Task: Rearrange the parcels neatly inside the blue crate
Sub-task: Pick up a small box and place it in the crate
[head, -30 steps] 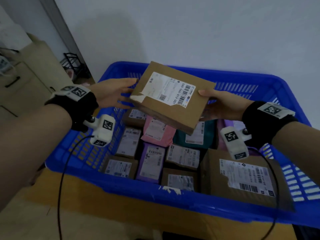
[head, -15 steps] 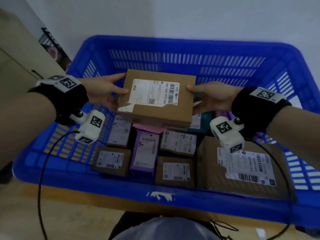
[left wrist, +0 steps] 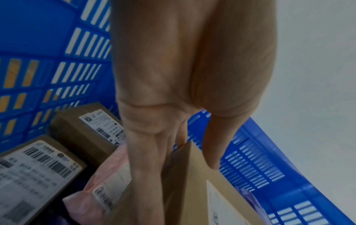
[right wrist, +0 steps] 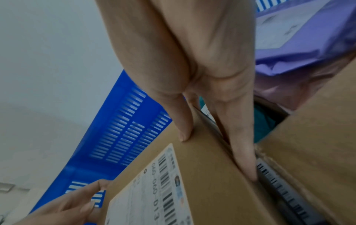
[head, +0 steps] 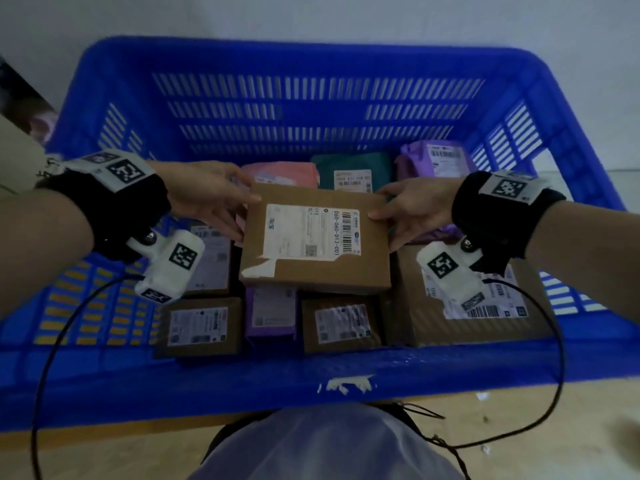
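The blue crate (head: 104,98) holds parcels in rows. The flat cardboard parcel (head: 315,237) lies label up above the middle rows, long axis running left to right. The left hand (head: 207,195) and right hand (head: 415,206) pinch its opposite short edges, thumbs on top, equally near. Lowering requires level descent.

— So where are we? Looks like a parcel sorting corner, a plain back room rather than a shop floor.

— Agreed. A big blue crate (head: 104,109) with slotted walls sits against a bare white wall (head: 311,15), packed with labelled parcels: brown cardboard boxes (head: 199,327), purple mailer bags (head: 436,161), a pink one (head: 280,173).

— Barcoded shipping labels (head: 311,233) everywhere, and a pale cabinet (head: 14,161) at far left.
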`<state>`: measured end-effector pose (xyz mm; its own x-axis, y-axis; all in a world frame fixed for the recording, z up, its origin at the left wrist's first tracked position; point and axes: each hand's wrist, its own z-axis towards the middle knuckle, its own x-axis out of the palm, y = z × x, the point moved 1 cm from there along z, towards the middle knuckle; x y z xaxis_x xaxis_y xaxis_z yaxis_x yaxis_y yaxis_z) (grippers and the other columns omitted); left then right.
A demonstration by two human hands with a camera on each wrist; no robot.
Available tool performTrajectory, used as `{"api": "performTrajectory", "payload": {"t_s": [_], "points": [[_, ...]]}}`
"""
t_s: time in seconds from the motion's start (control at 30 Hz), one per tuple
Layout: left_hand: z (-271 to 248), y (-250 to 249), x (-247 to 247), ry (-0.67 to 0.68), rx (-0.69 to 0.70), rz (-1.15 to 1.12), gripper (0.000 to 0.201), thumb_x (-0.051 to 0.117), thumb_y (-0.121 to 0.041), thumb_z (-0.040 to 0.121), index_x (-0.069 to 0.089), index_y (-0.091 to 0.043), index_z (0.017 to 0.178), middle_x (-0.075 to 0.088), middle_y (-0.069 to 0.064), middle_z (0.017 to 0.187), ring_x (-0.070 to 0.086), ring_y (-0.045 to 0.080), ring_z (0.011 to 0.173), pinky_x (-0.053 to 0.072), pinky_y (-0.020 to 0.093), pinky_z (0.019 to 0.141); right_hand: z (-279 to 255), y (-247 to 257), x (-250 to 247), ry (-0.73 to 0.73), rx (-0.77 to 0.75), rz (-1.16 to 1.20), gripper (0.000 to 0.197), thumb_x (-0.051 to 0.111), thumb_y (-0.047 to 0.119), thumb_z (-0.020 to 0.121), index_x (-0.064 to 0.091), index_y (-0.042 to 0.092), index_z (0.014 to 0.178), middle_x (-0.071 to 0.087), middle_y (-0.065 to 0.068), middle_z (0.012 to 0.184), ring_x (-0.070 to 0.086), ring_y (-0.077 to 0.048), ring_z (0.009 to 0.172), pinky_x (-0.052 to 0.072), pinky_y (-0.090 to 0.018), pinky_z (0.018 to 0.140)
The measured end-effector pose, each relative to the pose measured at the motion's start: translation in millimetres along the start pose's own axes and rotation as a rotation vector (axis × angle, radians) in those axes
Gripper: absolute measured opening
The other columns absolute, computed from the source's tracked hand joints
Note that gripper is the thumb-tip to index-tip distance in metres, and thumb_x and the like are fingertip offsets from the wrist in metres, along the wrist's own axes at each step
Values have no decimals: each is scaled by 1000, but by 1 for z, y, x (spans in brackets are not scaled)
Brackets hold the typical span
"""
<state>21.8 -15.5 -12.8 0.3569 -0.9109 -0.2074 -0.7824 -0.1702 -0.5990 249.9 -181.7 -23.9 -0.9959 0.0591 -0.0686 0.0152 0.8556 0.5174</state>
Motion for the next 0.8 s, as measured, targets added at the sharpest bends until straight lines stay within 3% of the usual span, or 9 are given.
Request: {"api": "performTrajectory", "payload": {"t_s": [0.07,0.17,0.27,0.4,0.47,0.57,0.67,0.8], "points": [[0,3,5,61,-5,34,20,51,-16,94,54,-15,114,74,12,95,74,27,83,60,43,76,-2,0,2,15,49,-35,11,45,6,98,53,13,100,64,-10,103,64,-28,92,56,-48,70],[0,12,8,141,-29,72,28,48,-18,96,57,-10,121,70,18,110,71,29,95,59,41,79,-3,3,4,-16,76,-156,16,48,6,96,55,3,111,67,-12,100,66,-27,86,57,-44,69],[2,21,9,138,-54,63,31,50,-18,95,55,-6,123,68,21,113,72,30,90,59,43,78,1,8,8,-19,106,-289,32,53,6,94,54,-6,124,69,-16,101,71,-26,80,61,-38,68],[8,36,14,190,-107,67,38,54,-15,93,47,-17,130,66,23,115,71,35,90,59,45,79,4,15,15,5,150,-409,30,56,2,91,58,-11,118,74,-16,84,73,-23,67,61,-28,58],[12,44,19,220,-122,72,36,53,-12,94,50,-14,130,68,22,112,73,32,86,59,44,79,8,15,21,2,173,-482,29,59,1,89,60,-11,116,74,-19,86,73,-25,70,62,-32,68],[18,52,27,250,-129,86,34,49,-8,96,51,-11,129,69,21,106,73,28,76,60,40,74,14,13,30,7,210,-586,34,63,2,86,59,-11,118,66,-27,114,68,-36,98,51,-48,97],[22,58,31,261,-153,113,40,47,-6,97,44,-12,136,64,26,115,73,27,74,61,40,71,17,12,38,-6,205,-647,35,63,3,87,58,-10,120,64,-25,118,65,-35,105,53,-43,94],[25,60,32,260,-149,141,49,49,-7,96,38,-17,142,66,25,114,73,28,77,61,38,69,17,12,42,-26,167,-830,44,67,11,86,57,3,128,63,-17,124,64,-32,110,50,-37,99]]}}
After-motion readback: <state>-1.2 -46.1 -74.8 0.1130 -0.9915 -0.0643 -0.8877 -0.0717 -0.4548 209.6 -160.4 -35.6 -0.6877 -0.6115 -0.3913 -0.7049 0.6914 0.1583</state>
